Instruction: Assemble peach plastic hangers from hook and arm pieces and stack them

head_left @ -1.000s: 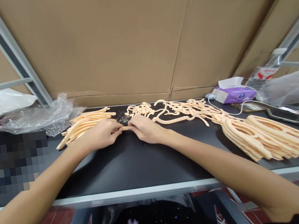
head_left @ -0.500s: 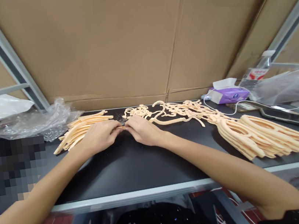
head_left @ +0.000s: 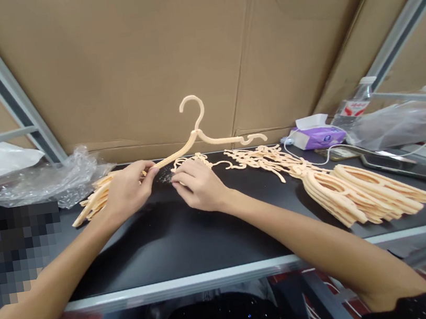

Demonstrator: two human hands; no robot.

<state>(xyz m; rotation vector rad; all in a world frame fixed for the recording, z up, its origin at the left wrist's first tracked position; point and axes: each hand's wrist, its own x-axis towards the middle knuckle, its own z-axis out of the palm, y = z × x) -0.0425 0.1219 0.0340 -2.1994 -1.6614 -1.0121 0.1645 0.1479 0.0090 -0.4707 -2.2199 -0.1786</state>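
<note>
A cream plastic hanger (head_left: 196, 131) is raised with its hook up, and my left hand (head_left: 132, 186) is closed on its left end. A small curved piece hangs at the hanger's right end. My right hand (head_left: 198, 185) is beside a heap of small cream pieces (head_left: 200, 157), its fingers curled together; what they hold, if anything, is hidden. Behind my left hand lies a pile of cream hanger parts (head_left: 94, 200). Tiny dark screws (head_left: 164, 174) or similar bits lie between my hands.
Linked cream hooks (head_left: 261, 160) and stacked hangers (head_left: 360, 191) lie on the right of the black table (head_left: 193, 246). Farther right are a purple tissue pack (head_left: 318, 136), a bottle (head_left: 359, 99) and a phone-like device (head_left: 408, 169). Clear plastic (head_left: 61, 178) lies left.
My hands have moved apart. The hanger, earlier low near the table, now stands raised with its hook up in my left hand. The view has shifted slightly.
</note>
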